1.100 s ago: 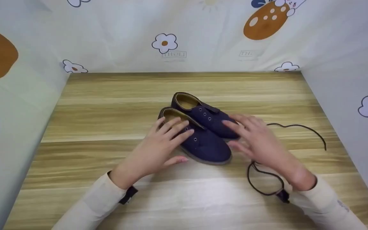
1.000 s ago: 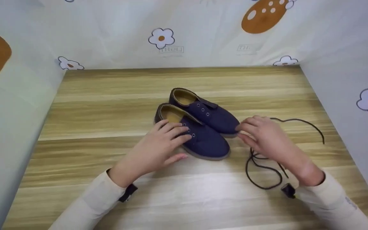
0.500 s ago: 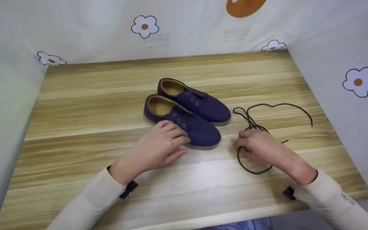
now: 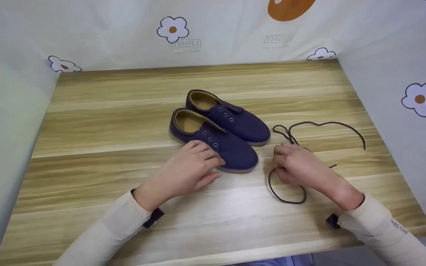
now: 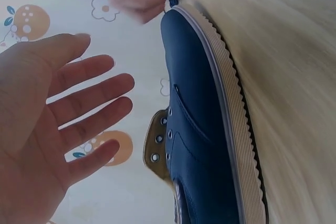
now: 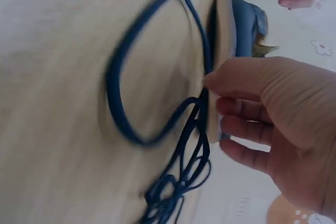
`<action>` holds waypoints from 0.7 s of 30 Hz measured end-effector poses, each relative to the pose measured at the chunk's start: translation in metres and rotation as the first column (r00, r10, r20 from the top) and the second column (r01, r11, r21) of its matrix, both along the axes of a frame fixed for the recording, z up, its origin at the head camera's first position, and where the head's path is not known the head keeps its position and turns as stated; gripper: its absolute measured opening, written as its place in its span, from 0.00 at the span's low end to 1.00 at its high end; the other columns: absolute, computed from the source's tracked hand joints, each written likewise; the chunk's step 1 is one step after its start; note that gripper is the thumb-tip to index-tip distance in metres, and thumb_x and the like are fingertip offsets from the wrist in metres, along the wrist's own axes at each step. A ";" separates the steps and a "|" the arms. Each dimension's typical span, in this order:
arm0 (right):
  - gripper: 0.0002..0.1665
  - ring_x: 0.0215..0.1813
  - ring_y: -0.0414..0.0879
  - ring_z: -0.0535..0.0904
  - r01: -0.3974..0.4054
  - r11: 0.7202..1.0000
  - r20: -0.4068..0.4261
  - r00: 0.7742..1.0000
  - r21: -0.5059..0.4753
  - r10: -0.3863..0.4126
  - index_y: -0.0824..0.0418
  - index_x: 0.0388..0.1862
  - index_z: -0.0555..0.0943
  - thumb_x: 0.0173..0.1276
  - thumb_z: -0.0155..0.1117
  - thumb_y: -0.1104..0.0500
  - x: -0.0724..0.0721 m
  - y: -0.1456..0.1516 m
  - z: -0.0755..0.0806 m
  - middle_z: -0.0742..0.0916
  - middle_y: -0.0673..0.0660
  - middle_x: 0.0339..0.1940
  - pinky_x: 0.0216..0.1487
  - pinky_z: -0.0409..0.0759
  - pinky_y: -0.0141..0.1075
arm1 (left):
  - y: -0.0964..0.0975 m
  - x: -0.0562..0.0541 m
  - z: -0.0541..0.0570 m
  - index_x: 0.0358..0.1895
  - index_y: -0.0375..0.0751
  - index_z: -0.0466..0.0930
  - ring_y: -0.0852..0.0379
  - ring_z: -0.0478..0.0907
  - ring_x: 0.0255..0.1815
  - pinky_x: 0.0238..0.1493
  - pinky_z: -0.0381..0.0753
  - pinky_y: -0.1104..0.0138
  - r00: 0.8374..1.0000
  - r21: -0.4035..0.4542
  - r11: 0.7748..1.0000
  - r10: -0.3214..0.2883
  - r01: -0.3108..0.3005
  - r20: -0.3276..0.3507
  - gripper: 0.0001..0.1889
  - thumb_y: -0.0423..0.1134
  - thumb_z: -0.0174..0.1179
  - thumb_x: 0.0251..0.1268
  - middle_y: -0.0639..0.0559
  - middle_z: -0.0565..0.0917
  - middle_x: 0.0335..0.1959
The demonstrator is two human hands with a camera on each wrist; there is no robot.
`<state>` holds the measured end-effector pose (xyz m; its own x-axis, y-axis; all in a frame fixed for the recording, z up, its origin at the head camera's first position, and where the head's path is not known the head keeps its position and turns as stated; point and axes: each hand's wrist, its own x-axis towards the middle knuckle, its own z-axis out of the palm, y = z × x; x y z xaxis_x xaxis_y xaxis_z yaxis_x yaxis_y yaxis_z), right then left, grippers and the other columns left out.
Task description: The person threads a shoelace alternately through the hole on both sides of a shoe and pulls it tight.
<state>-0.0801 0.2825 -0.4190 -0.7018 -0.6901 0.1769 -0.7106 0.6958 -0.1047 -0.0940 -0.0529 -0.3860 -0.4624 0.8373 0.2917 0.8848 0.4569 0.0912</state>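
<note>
Lace, dark and slim, is pinched between the thumb and forefinger of the right hand, whose other fingers are loosely bent. A large loop of it is spread on the side nearer the person, and a tangled bunch of strands is seen in the right wrist view; in the head view, 1 free end is curved well off to the right across the wood-patterned table. At the middle of the table, a near shoe and a far shoe, 2 of a navy pair, are set side by side, soles down, with toes pointed rightward; 3 eyelets are shown on each. The left hand is held beside the near shoe with fingers spread and slightly bent; a gap between fingertips and shoe is shown in the left wrist view. Behind, a flower-printed backdrop is hung.
</note>
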 end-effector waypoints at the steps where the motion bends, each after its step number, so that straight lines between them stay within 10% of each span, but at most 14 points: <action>1: 0.08 0.35 0.43 0.71 -0.005 1.000 -0.005 1.000 -0.023 0.005 0.53 0.24 0.79 0.53 0.68 0.65 -0.002 -0.002 0.005 0.80 0.47 0.30 0.38 0.73 0.35 | 0.001 0.000 0.000 0.48 0.49 0.85 0.53 0.81 0.52 0.61 0.74 0.59 1.000 0.011 1.000 0.008 -0.008 -0.005 0.13 0.50 0.58 0.70 0.56 0.88 0.45; 11: 0.12 0.31 0.38 0.80 -0.066 0.964 -0.103 0.994 -0.258 0.040 0.54 0.32 0.79 0.54 0.69 0.68 -0.008 -0.031 0.053 0.86 0.47 0.29 0.31 0.79 0.29 | 0.027 0.003 0.011 0.51 0.48 0.84 0.56 0.81 0.49 0.55 0.76 0.61 0.994 0.124 0.987 0.097 -0.103 0.053 0.18 0.55 0.57 0.70 0.57 0.88 0.47; 21: 0.10 0.35 0.41 0.82 -0.170 0.838 -0.125 0.985 -0.518 0.122 0.62 0.39 0.83 0.60 0.65 0.72 -0.014 -0.060 0.081 0.87 0.54 0.34 0.40 0.78 0.24 | 0.040 0.003 0.012 0.40 0.46 0.86 0.57 0.81 0.36 0.42 0.78 0.63 0.984 0.263 0.954 0.106 -0.142 0.147 0.10 0.47 0.62 0.68 0.56 0.89 0.35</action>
<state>-0.0938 0.2222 -0.3384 -0.5663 -0.5703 0.5951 -0.8222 0.4410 -0.3598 -0.0906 -0.0130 -0.3739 -0.6062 0.6688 0.4305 0.7953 0.5041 0.3367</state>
